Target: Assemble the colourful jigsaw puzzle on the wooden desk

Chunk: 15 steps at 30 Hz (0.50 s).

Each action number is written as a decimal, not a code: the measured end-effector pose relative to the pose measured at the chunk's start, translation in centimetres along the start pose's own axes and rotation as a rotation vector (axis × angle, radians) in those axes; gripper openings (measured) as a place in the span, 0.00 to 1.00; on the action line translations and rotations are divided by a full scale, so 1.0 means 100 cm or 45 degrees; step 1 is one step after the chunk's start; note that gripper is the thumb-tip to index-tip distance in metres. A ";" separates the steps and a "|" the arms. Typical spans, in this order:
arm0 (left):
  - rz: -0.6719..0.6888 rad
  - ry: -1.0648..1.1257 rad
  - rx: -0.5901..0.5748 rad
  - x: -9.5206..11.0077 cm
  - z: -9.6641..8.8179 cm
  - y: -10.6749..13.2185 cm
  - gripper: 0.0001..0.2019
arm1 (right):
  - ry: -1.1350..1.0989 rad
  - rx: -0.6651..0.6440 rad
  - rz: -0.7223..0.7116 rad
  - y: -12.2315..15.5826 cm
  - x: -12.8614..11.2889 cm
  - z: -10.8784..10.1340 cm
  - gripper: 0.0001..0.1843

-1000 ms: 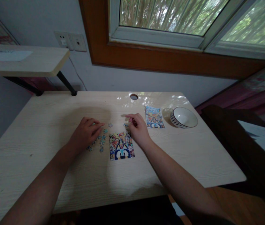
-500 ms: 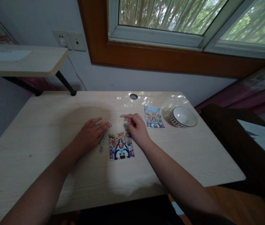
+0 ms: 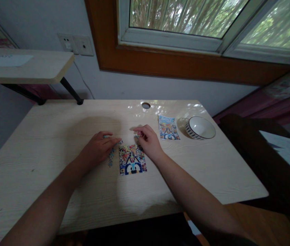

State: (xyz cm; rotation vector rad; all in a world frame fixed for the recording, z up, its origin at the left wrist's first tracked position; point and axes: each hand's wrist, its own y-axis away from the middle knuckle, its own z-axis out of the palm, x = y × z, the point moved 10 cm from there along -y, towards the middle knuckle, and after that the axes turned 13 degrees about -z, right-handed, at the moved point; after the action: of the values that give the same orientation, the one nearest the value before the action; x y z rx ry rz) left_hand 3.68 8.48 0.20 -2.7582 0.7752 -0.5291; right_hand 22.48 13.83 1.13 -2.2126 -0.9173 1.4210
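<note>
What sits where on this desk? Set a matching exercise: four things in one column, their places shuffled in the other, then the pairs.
Things
1. bowl
2. picture card
3. joined puzzle
4. loose pieces

Places
a. between the left hand and the right hand
b. nearest the right edge of the desk
c. partly under the left hand
d. just left of the bowl

Pairs: 1-b, 2-d, 3-a, 4-c
</note>
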 end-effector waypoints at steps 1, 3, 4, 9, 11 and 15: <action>0.004 0.004 -0.001 0.001 -0.001 0.000 0.19 | 0.001 -0.007 -0.008 0.000 0.000 0.001 0.24; 0.009 0.008 -0.003 0.003 -0.003 -0.001 0.18 | 0.008 -0.022 -0.030 0.000 -0.002 0.002 0.24; 0.014 0.009 -0.002 0.004 -0.004 -0.001 0.18 | 0.014 -0.031 -0.042 0.000 -0.003 0.003 0.23; 0.055 0.020 -0.012 0.006 -0.003 0.000 0.19 | 0.047 -0.088 -0.074 0.000 -0.007 0.008 0.24; 0.059 0.035 -0.024 0.007 -0.003 0.000 0.19 | 0.059 -0.103 -0.098 0.000 -0.009 0.009 0.25; 0.074 0.032 -0.026 0.009 -0.004 0.001 0.20 | 0.089 -0.146 -0.139 0.000 -0.010 0.013 0.25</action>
State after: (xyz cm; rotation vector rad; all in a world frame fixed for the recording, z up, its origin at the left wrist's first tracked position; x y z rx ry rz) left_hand 4.22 7.87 0.79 -2.7428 0.8681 -0.5487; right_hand 20.98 13.02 1.22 -2.2411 -1.1023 1.2631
